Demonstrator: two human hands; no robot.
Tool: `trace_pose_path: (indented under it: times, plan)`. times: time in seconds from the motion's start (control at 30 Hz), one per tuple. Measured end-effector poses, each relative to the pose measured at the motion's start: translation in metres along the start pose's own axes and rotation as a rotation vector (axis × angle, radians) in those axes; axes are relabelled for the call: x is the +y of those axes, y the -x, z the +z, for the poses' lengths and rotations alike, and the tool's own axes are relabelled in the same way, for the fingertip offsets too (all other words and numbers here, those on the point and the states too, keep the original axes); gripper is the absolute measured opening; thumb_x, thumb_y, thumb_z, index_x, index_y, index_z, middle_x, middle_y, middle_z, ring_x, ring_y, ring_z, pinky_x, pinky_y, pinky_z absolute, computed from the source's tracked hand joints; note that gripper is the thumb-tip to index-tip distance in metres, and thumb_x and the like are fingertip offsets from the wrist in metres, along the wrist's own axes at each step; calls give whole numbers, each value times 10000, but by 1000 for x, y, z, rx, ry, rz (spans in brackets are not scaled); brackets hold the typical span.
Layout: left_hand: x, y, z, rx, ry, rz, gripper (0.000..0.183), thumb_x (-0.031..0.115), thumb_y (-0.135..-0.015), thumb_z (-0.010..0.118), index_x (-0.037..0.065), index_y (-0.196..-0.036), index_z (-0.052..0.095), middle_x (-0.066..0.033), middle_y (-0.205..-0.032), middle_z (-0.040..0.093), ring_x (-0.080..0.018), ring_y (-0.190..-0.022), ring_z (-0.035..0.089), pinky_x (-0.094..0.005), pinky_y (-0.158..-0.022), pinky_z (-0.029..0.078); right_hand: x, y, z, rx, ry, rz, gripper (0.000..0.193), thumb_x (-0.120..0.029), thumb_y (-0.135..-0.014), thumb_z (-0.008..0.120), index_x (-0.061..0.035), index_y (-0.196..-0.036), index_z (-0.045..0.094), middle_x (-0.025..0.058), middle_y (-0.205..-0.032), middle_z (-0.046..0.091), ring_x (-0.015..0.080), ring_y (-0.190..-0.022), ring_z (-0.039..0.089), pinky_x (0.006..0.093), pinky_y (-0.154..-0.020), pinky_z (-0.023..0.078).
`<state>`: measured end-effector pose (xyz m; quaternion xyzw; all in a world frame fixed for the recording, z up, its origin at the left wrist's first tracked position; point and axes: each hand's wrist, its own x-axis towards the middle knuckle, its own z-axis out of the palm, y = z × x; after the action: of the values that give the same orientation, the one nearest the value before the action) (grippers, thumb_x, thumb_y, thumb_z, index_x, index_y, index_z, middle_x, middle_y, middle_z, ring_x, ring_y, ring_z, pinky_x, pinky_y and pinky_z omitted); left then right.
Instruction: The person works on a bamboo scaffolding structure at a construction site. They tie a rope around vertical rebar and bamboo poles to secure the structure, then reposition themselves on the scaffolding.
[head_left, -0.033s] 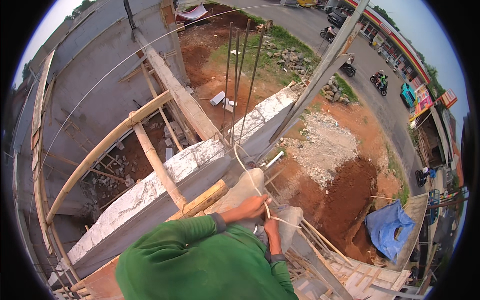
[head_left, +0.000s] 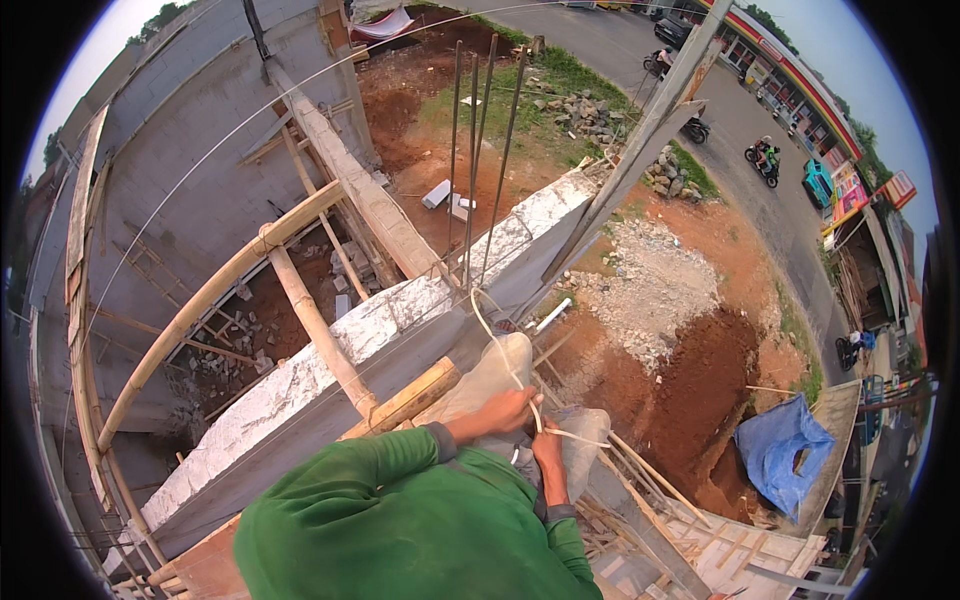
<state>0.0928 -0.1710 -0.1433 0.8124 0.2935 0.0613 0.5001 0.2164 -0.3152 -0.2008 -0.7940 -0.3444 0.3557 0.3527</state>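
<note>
A pale cord or cable (head_left: 487, 322) runs from the base of the upright steel rods (head_left: 473, 170) down to my hands, over my knee in light trousers (head_left: 510, 352). My left hand (head_left: 503, 412) is closed, pinching the cord near its lower part. Just below and to the right, my right hand (head_left: 548, 450) also grips it. A loose end of the cord sticks out to the right past my right hand. The fingertips partly overlap, so the exact crossing of the cord between them is hard to see.
A rough concrete beam (head_left: 370, 325) slants across in front of me, with a bamboo pole (head_left: 320, 335) and a curved bamboo pole (head_left: 190, 310) on the left. A slanted post (head_left: 640, 150) rises at right. Far below lie red soil (head_left: 690, 390), a blue tarp (head_left: 780, 455) and a road (head_left: 730, 190).
The view has shifted slightly. My hands keep their grip on the cord, almost unmoved. On the road, motorbikes have moved a little.
</note>
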Motion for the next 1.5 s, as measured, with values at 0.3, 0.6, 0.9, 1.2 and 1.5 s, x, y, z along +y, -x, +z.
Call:
trace_pose_path:
  times: [0.3, 0.6, 0.9, 1.2, 1.5]
  plan:
    - [-36, -56, 9, -195, -4, -213, 554, 484, -1124, 476, -4, -1065, 731, -288, -928, 739, -483, -921, 725, -564, -814, 566, 43, -22, 11, 48, -366, 263, 374, -281, -1111, 510, 40, -1015, 676, 99, -780, 647, 217, -722, 588, 403, -672, 463]
    - [-51, -63, 25, 60, -108, -154, 591, 482, -1117, 492, -26, -930, 731, -177, -652, 694, -381, -692, 743, -505, -736, 602, 29, -19, 4, 43, -445, 318, 437, -381, -1091, 608, -36, -834, 679, 29, -716, 634, 126, -655, 568, 309, -627, 442]
    - [-47, -62, 22, 25, -57, -246, 538, 463, -1119, 491, 3, -983, 737, -139, -586, 683, -349, -643, 753, -497, -695, 602, 33, -20, 3, 25, -421, 374, 436, -417, -1052, 668, -36, -841, 685, 17, -714, 625, 115, -657, 558, 299, -616, 416]
    - [-37, -60, 16, -9, 40, -301, 482, 423, -1104, 540, -12, -1031, 735, -194, -665, 699, -370, -625, 736, -515, -695, 593, 34, -19, 4, 56, -429, 374, 463, -444, -1045, 646, -8, -922, 744, 32, -701, 629, 140, -646, 550, 335, -623, 420]
    - [-41, -62, 14, 1, 29, -282, 476, 404, -1104, 556, -31, -995, 715, -235, -696, 699, -384, -630, 737, -521, -684, 586, 48, -24, 9, 67, -448, 372, 461, -486, -1056, 640, -68, -864, 664, 33, -714, 642, 143, -657, 605, 315, -610, 456]
